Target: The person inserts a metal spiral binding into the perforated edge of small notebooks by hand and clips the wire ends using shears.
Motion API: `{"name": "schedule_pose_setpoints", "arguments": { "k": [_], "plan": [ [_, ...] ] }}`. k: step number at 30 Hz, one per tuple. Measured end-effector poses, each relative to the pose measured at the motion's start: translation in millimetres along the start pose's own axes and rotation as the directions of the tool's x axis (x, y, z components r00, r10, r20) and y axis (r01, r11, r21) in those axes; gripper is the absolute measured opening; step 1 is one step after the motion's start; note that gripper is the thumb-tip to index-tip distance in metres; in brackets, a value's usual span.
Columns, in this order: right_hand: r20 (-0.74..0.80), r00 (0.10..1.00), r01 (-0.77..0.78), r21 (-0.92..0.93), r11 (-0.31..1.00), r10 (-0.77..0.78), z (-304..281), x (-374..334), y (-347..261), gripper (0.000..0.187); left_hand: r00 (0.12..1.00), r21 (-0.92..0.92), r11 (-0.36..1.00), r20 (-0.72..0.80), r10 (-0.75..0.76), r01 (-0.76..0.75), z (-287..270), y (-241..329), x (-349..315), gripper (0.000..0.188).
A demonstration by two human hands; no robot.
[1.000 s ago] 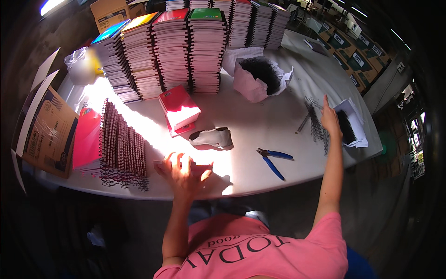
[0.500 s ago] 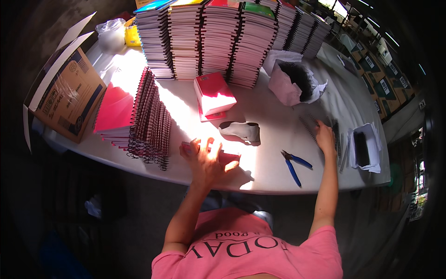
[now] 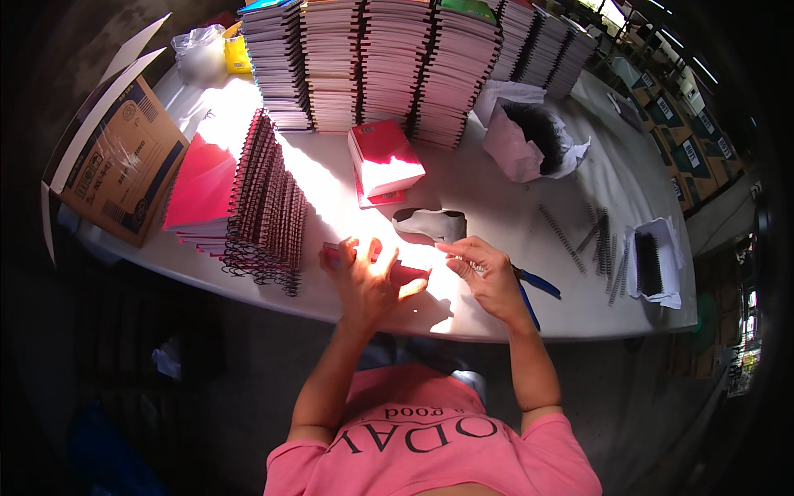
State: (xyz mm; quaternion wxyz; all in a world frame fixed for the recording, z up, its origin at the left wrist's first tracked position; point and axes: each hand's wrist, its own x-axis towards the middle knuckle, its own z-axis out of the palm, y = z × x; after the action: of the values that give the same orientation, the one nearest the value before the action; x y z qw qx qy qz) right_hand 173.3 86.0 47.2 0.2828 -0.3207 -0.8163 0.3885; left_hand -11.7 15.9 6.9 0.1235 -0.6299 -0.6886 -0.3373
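My left hand [image 3: 370, 281] presses down on a small red-covered book [image 3: 411, 275] near the table's front edge, its fingers spread over the top. Just right of it, my right hand [image 3: 495, 277] is closed in a pinch. A thin spiral binding coil [image 3: 475, 266] shows between its fingers, partly hidden and glinting in the sun. Blue-handled cutters [image 3: 538, 283] lie beside the right hand, their jaws hidden behind it. A curved white-and-dark object [image 3: 432, 223] sits beyond both hands. Loose black coils [image 3: 602, 244] lie farther right.
Red spiral-bound books [image 3: 240, 198] stand stacked at left by a cardboard box [image 3: 124, 161]. Tall notebook stacks [image 3: 389, 66] line the back. Two red books [image 3: 385, 157] lie before them. Paper-lined holders [image 3: 513, 149] and a white box [image 3: 674, 264] contain black coils.
My right hand has come left from the loose coils to beside the left hand, with a coil in its fingers. The left hand stays on the red book.
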Motion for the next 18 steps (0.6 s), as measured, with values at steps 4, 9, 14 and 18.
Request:
{"name": "schedule_pose_setpoints", "arguments": {
  "k": [4, 9, 14, 18],
  "plan": [
    [-0.119, 0.993, 0.030, 0.048, 0.998, -0.024, 15, 8, -5, 0.030, 1.000, -0.036, 0.999, 0.003, -0.017, 0.017, 0, 2, -2, 0.050],
    [-0.095, 0.991, 0.107, 0.083, 0.991, -0.099, 11, 5, 8, 0.031, 0.996, -0.064, 0.995, -0.059, 0.067, -0.071, -2, 3, 1, 0.050],
    [-0.117, 0.992, 0.075, 0.256, 0.964, -0.046, 14, 7, 10, 0.025, 0.997, -0.076, 0.995, -0.020, 0.070, -0.072, -7, 3, 3, 0.049],
    [-0.024, 1.000, 0.009, 0.342, 0.940, -0.001, 9, 11, 11, 0.024, 0.997, -0.047, 0.996, 0.022, 0.078, -0.076, -7, 0, 2, 0.048]
  ]
}}
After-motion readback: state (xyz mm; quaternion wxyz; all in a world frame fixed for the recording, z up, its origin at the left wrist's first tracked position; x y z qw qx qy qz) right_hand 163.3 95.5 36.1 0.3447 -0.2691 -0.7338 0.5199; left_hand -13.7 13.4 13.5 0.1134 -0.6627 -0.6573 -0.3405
